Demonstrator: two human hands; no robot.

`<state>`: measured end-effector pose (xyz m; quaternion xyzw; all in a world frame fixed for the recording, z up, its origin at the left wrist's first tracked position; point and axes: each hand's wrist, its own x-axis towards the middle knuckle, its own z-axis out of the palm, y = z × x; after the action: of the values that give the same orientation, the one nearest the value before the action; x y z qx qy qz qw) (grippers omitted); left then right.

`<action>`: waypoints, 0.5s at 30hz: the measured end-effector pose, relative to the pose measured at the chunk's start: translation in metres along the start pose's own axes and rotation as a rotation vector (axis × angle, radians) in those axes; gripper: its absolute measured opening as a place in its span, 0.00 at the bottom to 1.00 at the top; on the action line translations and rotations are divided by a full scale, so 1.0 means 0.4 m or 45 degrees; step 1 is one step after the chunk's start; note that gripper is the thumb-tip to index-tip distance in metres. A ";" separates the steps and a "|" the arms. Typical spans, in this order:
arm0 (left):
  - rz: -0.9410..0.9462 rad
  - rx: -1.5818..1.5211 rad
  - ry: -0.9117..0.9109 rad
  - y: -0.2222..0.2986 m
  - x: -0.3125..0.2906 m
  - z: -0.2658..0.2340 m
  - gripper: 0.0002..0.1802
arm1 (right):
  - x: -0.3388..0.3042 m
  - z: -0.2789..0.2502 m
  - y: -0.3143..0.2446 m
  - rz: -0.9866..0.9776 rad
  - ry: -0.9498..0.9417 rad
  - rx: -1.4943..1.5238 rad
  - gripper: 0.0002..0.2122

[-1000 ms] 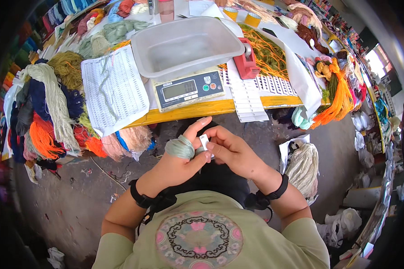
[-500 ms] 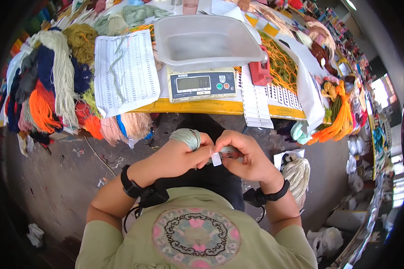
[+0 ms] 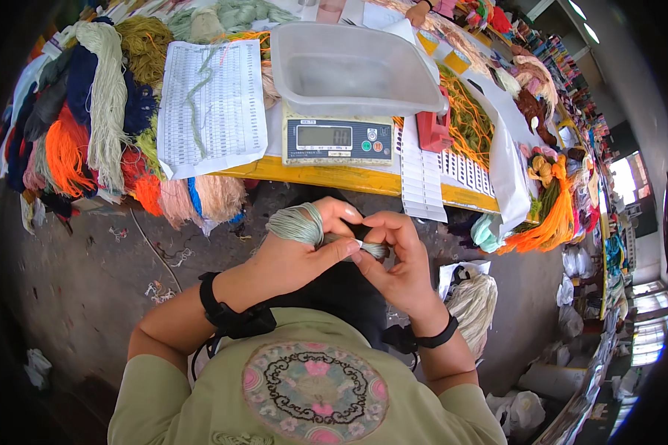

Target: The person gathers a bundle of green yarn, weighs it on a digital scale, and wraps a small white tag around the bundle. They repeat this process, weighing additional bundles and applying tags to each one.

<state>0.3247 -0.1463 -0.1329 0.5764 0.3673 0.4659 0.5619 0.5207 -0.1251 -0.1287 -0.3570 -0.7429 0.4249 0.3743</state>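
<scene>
A pale grey-green skein of yarn [image 3: 295, 224] is looped over my left hand [image 3: 308, 251], passing across its back and between the thumb and fingers. My right hand [image 3: 399, 259] meets it in front of my lap, thumbs and fingertips close together. Between the fingertips a bit of a small white tag [image 3: 359, 243] shows against the strands. More of the same yarn runs under my right fingers. Both hands are closed in pinches. Beyond them, at the table edge, stands a digital scale [image 3: 338, 141] carrying an empty translucent plastic tub [image 3: 356, 70].
A printed sheet [image 3: 211, 111] with a green strand lies left of the scale. A red dispenser [image 3: 433, 130] and label strips [image 3: 423, 182] are on its right. Coloured skeins [image 3: 104, 96] hang over the yellow table edge [image 3: 274, 170]. Cream yarn [image 3: 471, 308] lies low at right. Another person's hand [image 3: 417, 11] is at the back.
The white tag, hanging below my fingertips before, is now mostly covered by them. My left fingers have lifted and straightened somewhat. The whole view has shifted slightly.
</scene>
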 end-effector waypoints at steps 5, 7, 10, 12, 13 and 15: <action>0.033 0.193 0.158 0.010 -0.024 -0.068 0.07 | -0.030 -0.099 0.010 0.362 -0.246 0.062 0.11; 0.009 0.209 0.237 0.054 -0.057 -0.145 0.07 | -0.061 -0.200 0.069 0.453 -0.320 0.143 0.06; -0.503 -0.008 0.132 0.144 -0.116 -0.298 0.23 | -0.133 -0.361 0.156 0.663 -0.240 0.190 0.07; -0.578 -0.069 0.355 0.152 -0.178 -0.396 0.23 | -0.155 -0.409 0.162 0.851 -0.190 0.356 0.09; -0.591 -0.084 0.214 0.180 -0.195 -0.451 0.22 | -0.169 -0.430 0.177 0.913 -0.162 0.333 0.11; -0.627 -0.096 0.428 0.202 -0.273 -0.569 0.22 | -0.198 -0.448 0.205 0.998 -0.165 0.155 0.12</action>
<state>0.0682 -0.1884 -0.0814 0.3635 0.5662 0.4179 0.6104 0.7291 -0.0957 -0.1580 -0.5629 -0.5460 0.6003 0.1569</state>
